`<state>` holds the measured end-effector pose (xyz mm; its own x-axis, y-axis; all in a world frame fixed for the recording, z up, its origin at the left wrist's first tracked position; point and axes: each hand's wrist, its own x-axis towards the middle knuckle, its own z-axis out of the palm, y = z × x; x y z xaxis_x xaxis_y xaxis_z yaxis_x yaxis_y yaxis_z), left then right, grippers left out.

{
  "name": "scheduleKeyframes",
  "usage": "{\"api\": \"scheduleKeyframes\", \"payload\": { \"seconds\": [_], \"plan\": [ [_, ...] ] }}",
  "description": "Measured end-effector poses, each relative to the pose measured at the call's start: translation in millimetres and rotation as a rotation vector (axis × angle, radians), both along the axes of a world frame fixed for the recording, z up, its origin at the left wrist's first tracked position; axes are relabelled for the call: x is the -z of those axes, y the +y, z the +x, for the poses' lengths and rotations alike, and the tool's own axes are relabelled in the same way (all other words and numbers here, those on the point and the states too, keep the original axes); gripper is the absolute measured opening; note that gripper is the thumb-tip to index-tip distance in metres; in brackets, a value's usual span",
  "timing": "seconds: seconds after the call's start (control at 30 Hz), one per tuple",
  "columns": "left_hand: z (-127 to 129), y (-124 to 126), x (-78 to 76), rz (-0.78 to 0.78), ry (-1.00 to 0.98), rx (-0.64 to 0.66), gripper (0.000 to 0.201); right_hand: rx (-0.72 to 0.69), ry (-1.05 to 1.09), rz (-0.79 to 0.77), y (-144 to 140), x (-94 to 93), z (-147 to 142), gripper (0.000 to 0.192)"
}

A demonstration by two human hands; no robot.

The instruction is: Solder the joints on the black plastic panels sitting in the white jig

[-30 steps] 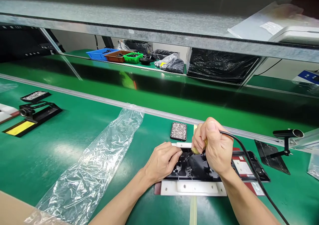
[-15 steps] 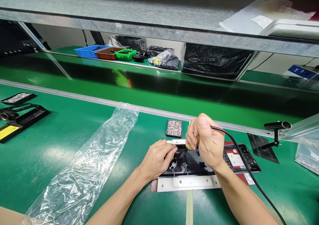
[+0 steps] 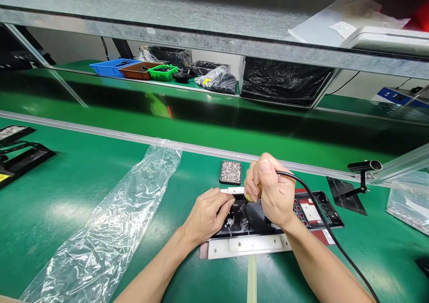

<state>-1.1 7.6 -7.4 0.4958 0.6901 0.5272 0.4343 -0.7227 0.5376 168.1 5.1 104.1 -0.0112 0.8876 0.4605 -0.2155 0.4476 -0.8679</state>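
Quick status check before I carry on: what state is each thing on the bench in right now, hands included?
Left hand: resting on the black housing's left end.
Right hand: fisted around the corded driver.
Corded driver: upright, tip down into the housing.
Black housing: lying flat on the white fixture, inside face up.
White fixture: flat on the green mat.
Screw tray: full, untouched.
Plastic bag: empty, lying flat.

Green workbench [image 3: 67, 195], metal shelf [image 3: 167, 21] overhead, white wall behind.
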Motion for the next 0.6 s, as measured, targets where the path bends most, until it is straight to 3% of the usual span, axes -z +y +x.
{"api": "scheduleKeyframes", "payload": {
  "seconds": [0.6],
  "plan": [
    [7.3,0.0,-2.5,0.040,0.004,-0.002,0.021,0.013,-0.033,0.017,1.1,3.9,6.1,0.038]
  ]
}}
